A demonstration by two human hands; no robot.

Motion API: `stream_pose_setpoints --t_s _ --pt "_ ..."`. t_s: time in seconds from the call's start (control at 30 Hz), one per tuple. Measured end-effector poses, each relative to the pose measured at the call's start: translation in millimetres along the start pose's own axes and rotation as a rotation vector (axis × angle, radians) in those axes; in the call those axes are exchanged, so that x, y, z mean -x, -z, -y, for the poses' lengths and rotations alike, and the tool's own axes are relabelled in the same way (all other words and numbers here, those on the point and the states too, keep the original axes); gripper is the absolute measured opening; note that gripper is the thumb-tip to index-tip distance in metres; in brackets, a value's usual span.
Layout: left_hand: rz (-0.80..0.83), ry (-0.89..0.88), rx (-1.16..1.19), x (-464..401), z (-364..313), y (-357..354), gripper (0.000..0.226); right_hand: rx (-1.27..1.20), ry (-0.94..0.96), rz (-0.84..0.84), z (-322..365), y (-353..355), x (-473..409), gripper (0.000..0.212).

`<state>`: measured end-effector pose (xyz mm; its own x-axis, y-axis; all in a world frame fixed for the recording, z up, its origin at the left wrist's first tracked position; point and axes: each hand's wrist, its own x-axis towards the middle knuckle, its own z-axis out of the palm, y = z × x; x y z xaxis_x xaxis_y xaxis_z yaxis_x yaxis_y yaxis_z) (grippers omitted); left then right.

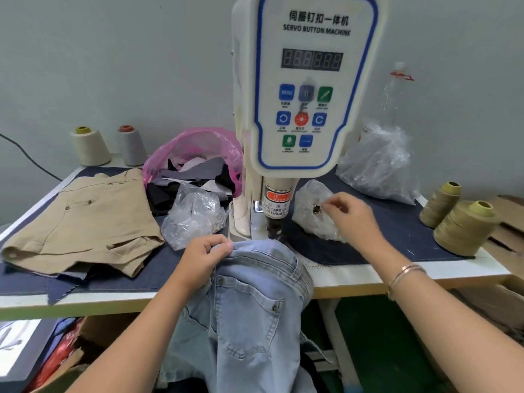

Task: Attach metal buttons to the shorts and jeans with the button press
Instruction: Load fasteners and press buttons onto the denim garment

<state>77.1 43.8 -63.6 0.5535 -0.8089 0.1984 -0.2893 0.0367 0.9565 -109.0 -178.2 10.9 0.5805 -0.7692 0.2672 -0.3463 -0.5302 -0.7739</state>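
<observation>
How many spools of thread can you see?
4. A cream spool and a grey spool stand at the table's back left by the wall. Two olive spools sit at the right edge, one behind, one in front. Bags could hide more.

A small garment workshop, shown by the servo button machine (306, 89) standing on a denim-covered surface (397, 234), thread cones (465, 228) along the wall, a bag of fabric scraps (195, 163) and cardboard boxes (507, 222) nearby.
</observation>
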Motion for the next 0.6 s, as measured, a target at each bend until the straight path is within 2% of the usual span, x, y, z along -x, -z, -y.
stream_pose_setpoints --t_s 0.03,0.1,0.2,0.33,0.47,0.6 --pt "-0.007 -0.005 -0.033 0.8 -0.1 -0.4 0.027 0.251 0.044 -0.03 -2.2 1.2 -14.0 0.012" --pt "0.011 -0.004 -0.114 2.1 -0.4 -0.5 0.029 0.753 0.132 0.081 -6.4 -5.2 -37.4 0.022" --pt "0.117 -0.014 -0.234 3.5 1.9 -0.2 0.035 1.132 0.188 0.273 -8.3 -27.5 -54.3 0.028" --pt "0.158 -0.047 -0.35 3.1 2.2 -0.9 0.035 1.298 0.2 0.282 -13.2 -45.5 -64.9 0.02" --pt "0.095 -0.04 -0.245 3.5 -2.1 0.7 0.036 1.32 0.185 0.299 -11.8 -49.9 -68.9 0.013" --pt "0.053 0.02 -0.11 1.8 -7.5 2.4 0.038 1.354 0.182 0.363 -6.5 -52.8 -67.4 0.021"
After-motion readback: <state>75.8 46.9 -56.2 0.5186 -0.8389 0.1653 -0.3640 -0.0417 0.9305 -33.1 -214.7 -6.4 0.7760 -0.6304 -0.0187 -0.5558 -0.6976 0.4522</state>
